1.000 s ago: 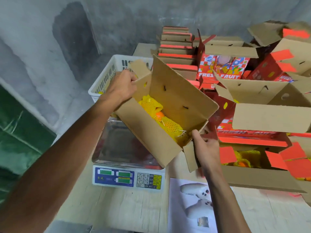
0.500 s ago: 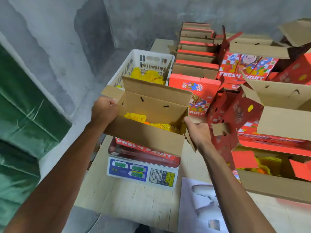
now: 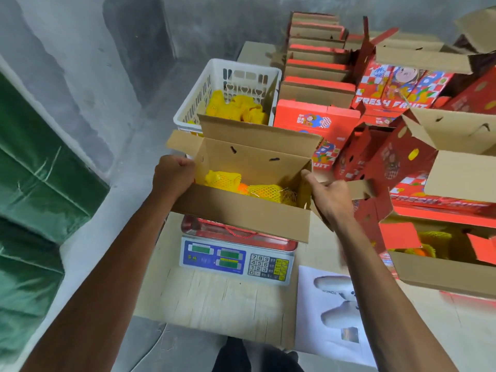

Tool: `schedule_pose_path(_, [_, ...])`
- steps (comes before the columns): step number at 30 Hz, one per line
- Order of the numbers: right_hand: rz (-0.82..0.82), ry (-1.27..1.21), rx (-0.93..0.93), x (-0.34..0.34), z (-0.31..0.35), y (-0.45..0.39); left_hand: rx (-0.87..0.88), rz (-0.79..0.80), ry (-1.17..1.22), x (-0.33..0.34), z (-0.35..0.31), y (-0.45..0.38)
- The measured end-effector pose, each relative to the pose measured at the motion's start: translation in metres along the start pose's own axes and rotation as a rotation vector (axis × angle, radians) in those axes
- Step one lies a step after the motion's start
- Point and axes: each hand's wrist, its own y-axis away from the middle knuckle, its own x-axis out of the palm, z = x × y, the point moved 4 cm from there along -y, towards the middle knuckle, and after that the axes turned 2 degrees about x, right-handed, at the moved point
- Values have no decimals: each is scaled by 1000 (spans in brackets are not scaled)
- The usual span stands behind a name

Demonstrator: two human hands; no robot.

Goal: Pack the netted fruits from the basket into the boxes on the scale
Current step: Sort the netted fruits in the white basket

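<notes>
An open cardboard box (image 3: 241,213) sits over the scale (image 3: 236,260), flaps up, with a person's hands at its two ends. The left hand (image 3: 173,174) is curled closed on the left end wall. The right hand (image 3: 328,197) lies with fingers spread against the right end and its side flap, thumb at the rim. Inside the box lie a few netted fruits (image 3: 264,193) in yellow mesh, orange showing between them. Just beyond the box, the white basket (image 3: 212,84) holds more yellow netted fruits. To the right stand red printed boxes (image 3: 316,122), some open; a near one (image 3: 440,269) also holds netted fruit. A printed sheet (image 3: 330,312) lies on the wooden surface (image 3: 222,304).
</notes>
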Motion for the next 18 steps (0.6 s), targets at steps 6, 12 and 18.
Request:
schedule_pose_path(6, [-121, -287, 151, -3, -34, 21, -385, 330, 831, 5, 35, 23])
schedule_pose_path(12, [142, -771, 455, 15, -91, 75, -623, 339, 1278, 41, 98, 95])
schedule_pose_path(18, [331, -907, 519, 45, -122, 153, -736, 329, 1517, 61, 133, 190])
